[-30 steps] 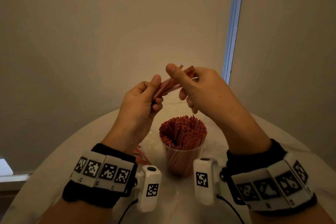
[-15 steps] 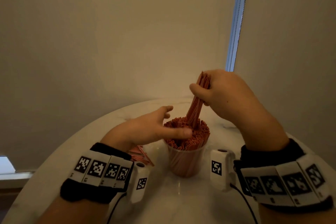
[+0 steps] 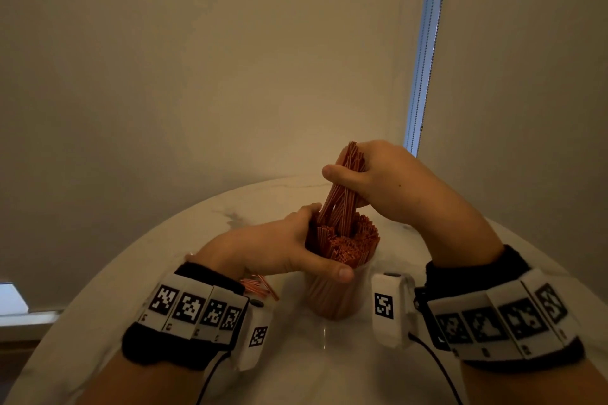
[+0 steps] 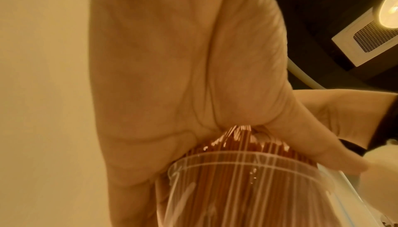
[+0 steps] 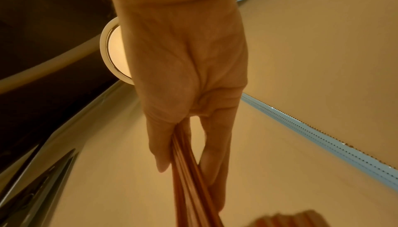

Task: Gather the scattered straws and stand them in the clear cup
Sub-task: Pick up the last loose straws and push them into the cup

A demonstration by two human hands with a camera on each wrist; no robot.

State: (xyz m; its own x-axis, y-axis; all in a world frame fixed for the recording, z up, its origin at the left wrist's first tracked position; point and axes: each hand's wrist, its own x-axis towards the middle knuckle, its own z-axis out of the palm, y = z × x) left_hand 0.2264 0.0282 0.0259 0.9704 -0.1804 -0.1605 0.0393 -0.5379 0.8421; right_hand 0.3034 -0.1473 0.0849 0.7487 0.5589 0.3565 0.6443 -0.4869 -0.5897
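A clear plastic cup (image 3: 332, 297) packed with upright red straws stands on the round white table (image 3: 329, 365). My left hand (image 3: 279, 250) wraps the cup's top from the left, thumb across its near rim, fingers round the far side of the standing straws (image 3: 348, 245). In the left wrist view the cup (image 4: 247, 188) sits under the left hand's palm (image 4: 172, 77). My right hand (image 3: 371, 174) pinches a bundle of red straws (image 3: 342, 194) above the cup, its lower ends among the standing ones. The right wrist view shows that bundle (image 5: 189, 171) between thumb and fingers of the right hand (image 5: 183, 77).
Several loose red straws (image 3: 260, 286) lie on the table left of the cup, partly hidden behind my left wrist. Pale roller blinds (image 3: 197, 76) hang close behind the table, with a bright gap (image 3: 424, 59) at the right. A round ceiling lamp (image 5: 114, 51) glows overhead.
My right hand turned the straw bundle upright and lowered it into the cup. My left hand let go of the bundle, dropped and closed round the cup's top.
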